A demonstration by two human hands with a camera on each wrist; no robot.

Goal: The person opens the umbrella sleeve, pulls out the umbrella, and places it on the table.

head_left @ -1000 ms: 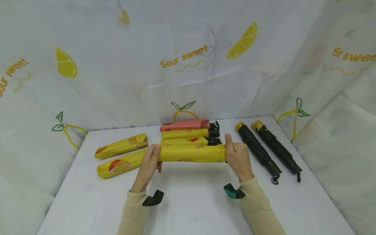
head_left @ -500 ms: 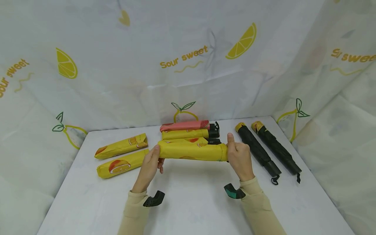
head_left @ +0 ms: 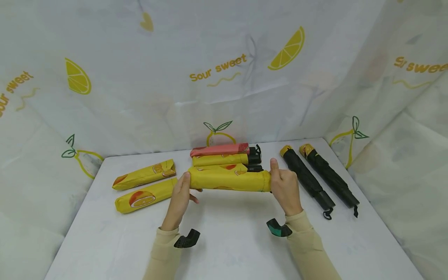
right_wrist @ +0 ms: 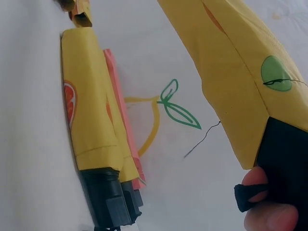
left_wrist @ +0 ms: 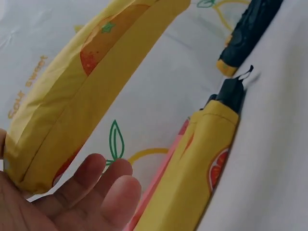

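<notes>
A folded umbrella [head_left: 229, 180] in a yellow fruit-print sleeve is held level above the table between both hands. My left hand [head_left: 179, 200] holds its left end, thumb on the near side; several fingers [left_wrist: 118, 202] stretch loosely away from the sleeve in the left wrist view. With curled fingers and a raised thumb, my right hand [head_left: 287, 190] grips the other end. The right wrist view shows the black handle [right_wrist: 288, 163] there, with a dark strap [right_wrist: 250, 195] beside the fingertips. A loose thread [right_wrist: 202, 139] hangs from the sleeve's edge.
Behind lie two yellow-sleeved umbrellas [head_left: 219, 160] and a pink one [head_left: 220, 149], side by side. Two yellow sleeves [head_left: 144, 174] rest on the left of the white table [head_left: 231, 241]. Two bare black umbrellas [head_left: 308, 177] lie at the right. A printed curtain [head_left: 147, 97] surrounds the table.
The held umbrella has risen slightly and its left end has come free of the sleeve lying on the table. My left fingers have loosened and spread under it; the right hand has barely moved.
</notes>
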